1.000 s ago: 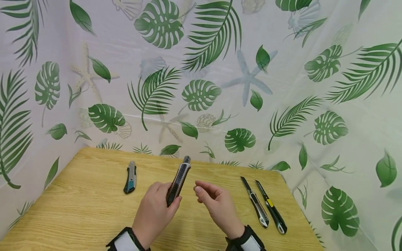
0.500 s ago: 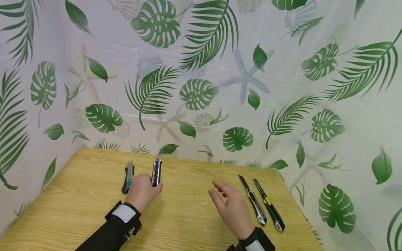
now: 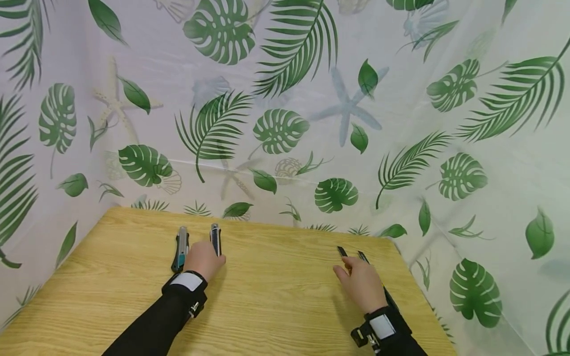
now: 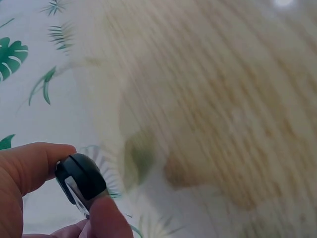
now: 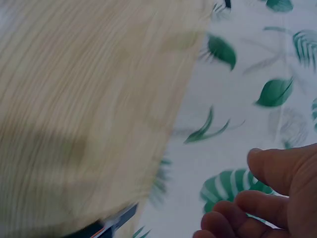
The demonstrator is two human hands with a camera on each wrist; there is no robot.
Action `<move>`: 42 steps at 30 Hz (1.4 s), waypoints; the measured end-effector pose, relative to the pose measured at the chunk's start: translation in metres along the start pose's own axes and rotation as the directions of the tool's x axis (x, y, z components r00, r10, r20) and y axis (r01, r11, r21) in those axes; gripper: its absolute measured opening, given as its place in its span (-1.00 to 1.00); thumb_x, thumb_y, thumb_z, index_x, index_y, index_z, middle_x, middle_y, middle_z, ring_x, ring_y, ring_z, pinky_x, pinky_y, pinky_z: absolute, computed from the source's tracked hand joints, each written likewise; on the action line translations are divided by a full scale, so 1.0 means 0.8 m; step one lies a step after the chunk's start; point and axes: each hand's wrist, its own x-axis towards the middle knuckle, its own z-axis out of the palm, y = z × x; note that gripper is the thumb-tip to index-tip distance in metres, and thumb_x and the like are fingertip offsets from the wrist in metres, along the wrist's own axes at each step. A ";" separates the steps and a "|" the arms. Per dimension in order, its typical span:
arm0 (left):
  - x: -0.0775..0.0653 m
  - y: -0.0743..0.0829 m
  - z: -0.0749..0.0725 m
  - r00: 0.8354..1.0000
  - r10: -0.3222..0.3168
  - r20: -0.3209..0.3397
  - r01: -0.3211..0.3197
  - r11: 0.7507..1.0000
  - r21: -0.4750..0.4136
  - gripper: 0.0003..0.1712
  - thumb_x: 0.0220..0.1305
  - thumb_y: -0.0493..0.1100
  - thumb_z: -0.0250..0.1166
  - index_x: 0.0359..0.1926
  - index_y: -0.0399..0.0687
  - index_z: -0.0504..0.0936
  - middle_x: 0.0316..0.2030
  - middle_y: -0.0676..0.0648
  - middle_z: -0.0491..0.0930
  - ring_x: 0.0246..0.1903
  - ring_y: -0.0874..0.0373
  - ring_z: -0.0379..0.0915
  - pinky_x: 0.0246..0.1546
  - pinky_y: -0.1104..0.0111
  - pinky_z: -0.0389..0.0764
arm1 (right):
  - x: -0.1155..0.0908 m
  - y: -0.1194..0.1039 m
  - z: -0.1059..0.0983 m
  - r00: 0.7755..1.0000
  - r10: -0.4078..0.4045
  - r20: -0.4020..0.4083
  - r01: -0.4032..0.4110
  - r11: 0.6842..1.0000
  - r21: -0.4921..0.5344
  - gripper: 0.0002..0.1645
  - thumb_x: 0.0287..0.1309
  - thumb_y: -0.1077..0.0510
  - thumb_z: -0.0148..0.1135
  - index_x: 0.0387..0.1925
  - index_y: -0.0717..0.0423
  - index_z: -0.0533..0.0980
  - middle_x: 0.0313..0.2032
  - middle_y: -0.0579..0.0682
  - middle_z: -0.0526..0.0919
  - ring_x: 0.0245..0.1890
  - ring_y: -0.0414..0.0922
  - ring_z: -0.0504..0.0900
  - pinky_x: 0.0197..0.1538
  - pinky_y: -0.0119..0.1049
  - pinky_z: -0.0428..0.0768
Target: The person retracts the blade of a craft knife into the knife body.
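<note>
In the head view my left hand (image 3: 204,262) grips a black and silver utility knife (image 3: 215,240) near the back left of the table. Its dark rounded end shows between thumb and fingers in the left wrist view. Just left of that hand lies a grey and teal utility knife (image 3: 180,247), its lower part close to the wrist. At the right, my right hand (image 3: 361,286) hovers with loosely bent fingers and nothing in them. It partly covers two extended utility knives: one shows only its dark blade (image 3: 342,251), the other its black handle (image 3: 391,299).
A wood-grain table (image 3: 276,287) lies under both hands. Its back and right edges meet a white sheet (image 3: 285,163) printed with green leaves, which hangs behind and at both sides.
My left hand has carried the black and silver knife leftward and lower, beside the teal one. The right hand has moved right, from the table's middle to over the two right-hand knives.
</note>
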 end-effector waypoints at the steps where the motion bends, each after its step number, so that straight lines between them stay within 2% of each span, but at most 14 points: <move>1: 0.003 0.000 0.000 1.000 -0.009 0.006 0.009 1.000 -0.004 -0.55 0.23 -0.13 0.42 -0.73 -0.12 0.49 -0.75 -0.05 0.44 -0.72 0.09 0.37 -0.66 0.33 0.30 | 0.002 0.010 -0.001 1.000 0.010 0.018 -0.010 1.000 -0.017 -0.54 0.32 0.00 0.36 0.02 0.31 0.66 -0.28 0.14 0.72 -0.36 0.05 0.67 -0.27 -0.06 0.62; 7: 0.014 0.004 -0.001 0.998 -0.034 0.049 0.033 0.999 0.020 -0.61 0.21 -0.19 0.43 -0.69 -0.16 0.52 -0.71 -0.07 0.48 -0.69 0.06 0.43 -0.64 0.29 0.38 | 0.009 0.051 0.005 0.991 0.075 0.114 -0.061 0.991 -0.117 -0.47 0.30 -0.01 0.34 -0.06 0.46 0.64 -0.29 0.29 0.72 -0.51 -0.01 0.64 -0.38 -0.09 0.58; 9: 0.017 0.006 0.000 0.998 -0.027 0.051 0.024 0.999 0.045 -0.63 0.20 -0.19 0.44 -0.66 -0.18 0.53 -0.69 -0.08 0.49 -0.67 0.05 0.45 -0.63 0.27 0.42 | 0.011 0.059 0.009 0.984 0.115 0.136 -0.097 0.987 -0.130 -0.53 0.30 -0.03 0.34 -0.28 0.41 0.66 -0.47 0.20 0.67 -0.64 -0.08 0.53 -0.51 -0.20 0.45; 11: 0.020 0.006 0.002 0.999 -0.018 0.051 0.015 0.998 0.063 -0.66 0.19 -0.21 0.44 -0.63 -0.21 0.54 -0.66 -0.11 0.51 -0.66 0.03 0.47 -0.62 0.24 0.46 | 0.012 0.064 0.012 0.977 0.154 0.147 -0.134 0.981 -0.137 -0.53 0.29 -0.04 0.34 -0.52 0.30 0.59 -0.66 0.08 0.54 -0.73 -0.11 0.42 -0.59 -0.27 0.31; 13: 0.023 0.007 0.003 0.998 -0.025 0.054 0.021 0.997 0.071 -0.70 0.18 -0.22 0.43 -0.59 -0.25 0.57 -0.63 -0.14 0.53 -0.64 0.02 0.49 -0.60 0.21 0.50 | 0.012 0.067 0.014 0.970 0.182 0.161 -0.160 0.977 -0.140 -0.48 0.28 -0.05 0.35 -0.67 0.17 0.46 -0.76 -0.02 0.39 -0.77 -0.12 0.37 -0.63 -0.31 0.25; 14: 0.024 0.007 0.005 0.998 -0.031 0.055 0.027 0.997 0.073 -0.72 0.18 -0.23 0.43 -0.57 -0.27 0.58 -0.62 -0.15 0.54 -0.64 0.02 0.50 -0.60 0.21 0.52 | 0.012 0.069 0.016 0.968 0.187 0.168 -0.163 0.976 -0.145 -0.46 0.27 -0.05 0.36 -0.70 0.14 0.43 -0.77 -0.04 0.38 -0.77 -0.13 0.37 -0.64 -0.32 0.25; 18: 0.027 0.005 0.006 0.996 -0.054 0.070 0.048 0.995 0.085 -0.76 0.19 -0.25 0.41 -0.52 -0.31 0.60 -0.59 -0.17 0.55 -0.62 0.02 0.49 -0.60 0.22 0.51 | 0.013 0.078 0.020 0.961 0.198 0.192 -0.170 0.974 -0.152 -0.47 0.24 -0.05 0.39 -0.70 0.13 0.44 -0.76 -0.03 0.44 -0.76 -0.11 0.41 -0.65 -0.32 0.28; 23: 0.031 0.004 0.004 0.997 -0.055 0.062 0.050 0.996 0.080 -0.76 0.20 -0.28 0.40 -0.54 -0.31 0.60 -0.59 -0.17 0.54 -0.62 0.02 0.47 -0.59 0.24 0.45 | 0.018 0.090 0.026 0.964 0.197 0.177 -0.165 0.970 -0.179 -0.45 0.21 -0.04 0.41 -0.77 0.11 0.43 -0.78 -0.03 0.43 -0.76 -0.10 0.40 -0.66 -0.31 0.27; 29: 0.033 0.002 0.003 0.994 -0.088 0.070 0.083 0.994 0.074 -0.72 0.18 -0.20 0.46 -0.53 -0.30 0.62 -0.58 -0.17 0.56 -0.60 0.01 0.48 -0.58 0.23 0.47 | 0.022 0.094 0.030 0.958 0.226 0.177 -0.188 0.960 -0.207 -0.43 0.20 -0.06 0.43 -0.80 0.09 0.45 -0.79 -0.02 0.46 -0.75 -0.10 0.42 -0.66 -0.30 0.28; 33: 0.033 -0.002 0.006 0.995 -0.076 0.070 0.071 0.995 0.070 -0.71 0.18 -0.17 0.45 -0.52 -0.30 0.62 -0.56 -0.18 0.57 -0.59 0.00 0.50 -0.57 0.21 0.50 | 0.022 0.095 0.032 0.951 0.256 0.175 -0.212 0.949 -0.236 -0.43 0.21 -0.07 0.41 -0.79 0.10 0.46 -0.77 -0.01 0.48 -0.74 -0.08 0.45 -0.65 -0.29 0.31; 35: 0.031 -0.004 0.006 0.994 -0.076 0.072 0.070 0.994 0.084 -0.63 0.22 -0.09 0.46 -0.56 -0.27 0.60 -0.58 -0.17 0.55 -0.60 0.02 0.49 -0.59 0.23 0.48 | 0.022 0.096 0.034 0.950 0.258 0.174 -0.210 0.945 -0.250 -0.43 0.21 -0.06 0.41 -0.78 0.11 0.46 -0.76 -0.01 0.48 -0.73 -0.08 0.46 -0.65 -0.29 0.33; 38: 0.025 -0.004 0.000 0.998 -0.045 0.049 0.038 0.990 0.133 -0.43 0.27 0.06 0.43 -0.74 -0.18 0.52 -0.73 -0.09 0.44 -0.71 0.07 0.43 -0.69 0.29 0.38 | 0.021 0.097 0.038 0.953 0.250 0.170 -0.200 0.943 -0.265 -0.42 0.21 -0.06 0.42 -0.79 0.11 0.46 -0.77 -0.01 0.48 -0.74 -0.08 0.46 -0.65 -0.29 0.33; 40: 0.022 0.001 -0.009 1.000 0.005 0.011 -0.006 0.989 0.148 -0.33 0.31 0.13 0.40 -0.82 -0.13 0.47 -0.80 -0.05 0.34 -0.78 0.08 0.38 -0.75 0.33 0.27 | 0.020 0.098 0.040 0.954 0.247 0.171 -0.196 0.943 -0.268 -0.42 0.21 -0.06 0.42 -0.79 0.11 0.46 -0.77 -0.01 0.47 -0.74 -0.08 0.46 -0.65 -0.29 0.33; 42: 0.020 0.005 -0.018 0.996 0.079 -0.038 -0.073 0.988 0.137 -0.33 0.34 0.14 0.37 -0.80 -0.16 0.52 -0.79 -0.06 0.38 -0.77 0.07 0.40 -0.74 0.33 0.31 | 0.020 0.099 0.042 0.956 0.240 0.168 -0.190 0.945 -0.268 -0.42 0.21 -0.05 0.43 -0.80 0.12 0.46 -0.78 -0.01 0.47 -0.75 -0.08 0.46 -0.65 -0.28 0.34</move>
